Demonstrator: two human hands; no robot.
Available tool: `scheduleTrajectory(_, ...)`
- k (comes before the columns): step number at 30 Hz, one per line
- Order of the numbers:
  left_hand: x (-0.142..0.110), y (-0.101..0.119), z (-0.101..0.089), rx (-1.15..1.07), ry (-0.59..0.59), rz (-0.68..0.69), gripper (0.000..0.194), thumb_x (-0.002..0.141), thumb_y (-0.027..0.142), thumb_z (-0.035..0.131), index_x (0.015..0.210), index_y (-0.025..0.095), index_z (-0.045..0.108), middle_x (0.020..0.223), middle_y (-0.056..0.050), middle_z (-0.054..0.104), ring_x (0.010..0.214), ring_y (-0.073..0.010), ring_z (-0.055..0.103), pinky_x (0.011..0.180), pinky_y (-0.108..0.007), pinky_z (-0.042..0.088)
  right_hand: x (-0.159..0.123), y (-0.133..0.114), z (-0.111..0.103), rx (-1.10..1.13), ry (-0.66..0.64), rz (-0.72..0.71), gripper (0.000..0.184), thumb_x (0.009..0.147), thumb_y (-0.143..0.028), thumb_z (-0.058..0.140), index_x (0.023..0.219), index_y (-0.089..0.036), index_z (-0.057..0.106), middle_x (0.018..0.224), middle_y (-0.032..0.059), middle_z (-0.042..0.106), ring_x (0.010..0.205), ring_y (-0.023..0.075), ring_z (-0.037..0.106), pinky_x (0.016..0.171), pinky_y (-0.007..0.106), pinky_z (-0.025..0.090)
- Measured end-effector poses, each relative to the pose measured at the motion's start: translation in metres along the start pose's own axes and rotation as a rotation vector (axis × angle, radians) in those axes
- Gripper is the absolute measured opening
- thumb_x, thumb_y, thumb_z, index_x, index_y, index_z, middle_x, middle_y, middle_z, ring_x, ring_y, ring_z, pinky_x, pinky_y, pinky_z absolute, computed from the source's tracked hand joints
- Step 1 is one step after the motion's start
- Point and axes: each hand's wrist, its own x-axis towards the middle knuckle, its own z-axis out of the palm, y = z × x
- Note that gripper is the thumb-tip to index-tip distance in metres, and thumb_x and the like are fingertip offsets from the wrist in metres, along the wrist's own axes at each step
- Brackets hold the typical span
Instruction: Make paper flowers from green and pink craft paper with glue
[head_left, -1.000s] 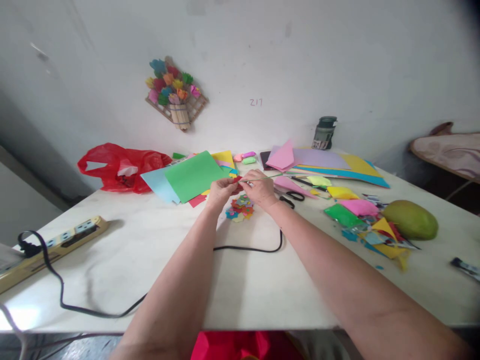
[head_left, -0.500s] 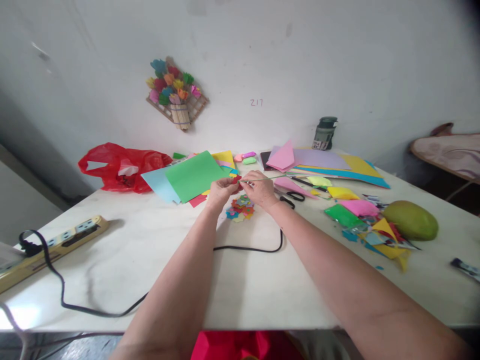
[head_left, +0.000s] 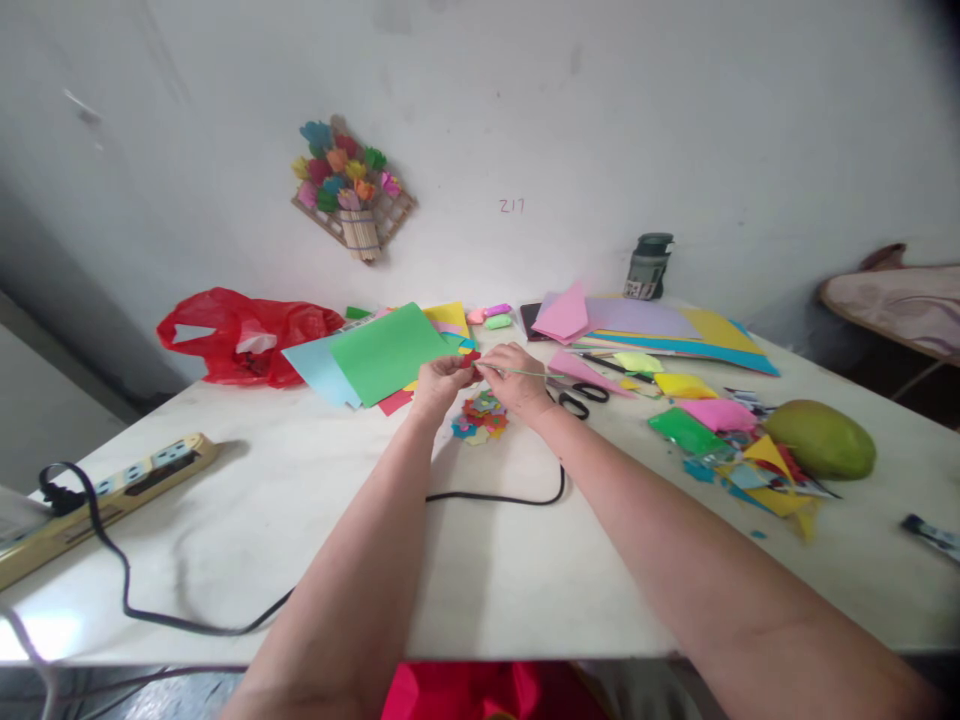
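Note:
Both my hands meet over the middle of the white table (head_left: 480, 590). My left hand (head_left: 441, 384) is closed, pinching a small red paper piece (head_left: 472, 357) at its fingertips. My right hand (head_left: 517, 378) is closed round a thin green stick (head_left: 541, 374) that points right, its near end at the red piece. Just below my hands lies a small heap of colourful cut paper shapes (head_left: 480, 416). Black scissors (head_left: 579, 400) lie right of my right hand.
Coloured paper sheets (head_left: 382, 352) lie behind my hands, more sheets (head_left: 660, 325) at back right. A red plastic bag (head_left: 240, 335), a power strip (head_left: 97, 495) with black cable (head_left: 495, 497), paper scraps (head_left: 742, 460), a green mango (head_left: 821, 440) and a dark jar (head_left: 649, 266) share the table.
The green stick has tilted lower, from pointing up-right to nearly level, and my right hand shifted slightly. My left hand keeps the red piece.

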Motion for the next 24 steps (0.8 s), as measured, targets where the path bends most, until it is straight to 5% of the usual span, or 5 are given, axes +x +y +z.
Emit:
scheduleTrajectory(10,-0.002,0.002,-0.002,-0.015,-0.003,0.013,0.022,0.054,0.025,0.068,0.071,0.011,0.061,0.059,-0.002,0.065,0.060,-0.0143,0.063,0.068,-0.028,0.048,-0.001,-0.002,-0.001,0.045,-0.005,0.004,0.015,0.079,-0.026,0.051,0.081,-0.020,0.066,0.085,0.0036,0.063,0.085,0.0163,0.052,0.071,0.026,0.040)
scheduleTrajectory(17,0.005,-0.007,-0.003,0.167,0.090,0.185,0.019,0.058,0.022,0.063,0.074,0.013,0.063,0.065,-0.003,0.067,0.067,-0.0165,0.064,0.069,-0.028,0.048,-0.003,-0.001,0.001,0.109,0.015,0.144,0.009,0.072,-0.022,0.054,0.080,-0.021,0.059,0.077,0.0013,0.061,0.073,0.0150,0.054,0.061,0.026,0.039)
scheduleTrajectory(20,0.006,-0.011,-0.005,0.329,0.129,0.281,0.017,0.062,0.022,0.059,0.077,0.015,0.065,0.069,-0.004,0.067,0.069,-0.0157,0.063,0.068,-0.026,0.047,-0.002,-0.001,0.006,0.315,0.009,0.291,0.009,0.071,-0.022,0.054,0.080,-0.021,0.057,0.075,-0.0002,0.061,0.068,0.0133,0.054,0.058,0.024,0.040)
scheduleTrajectory(24,0.004,-0.010,-0.006,0.446,0.202,0.389,0.017,0.066,0.023,0.057,0.079,0.017,0.066,0.076,-0.004,0.068,0.071,-0.0150,0.063,0.071,-0.025,0.047,0.001,0.001,0.007,0.917,-0.110,0.614,0.012,0.073,-0.030,0.053,0.079,-0.019,0.054,0.068,-0.0002,0.061,0.054,0.0094,0.051,0.046,0.020,0.038)
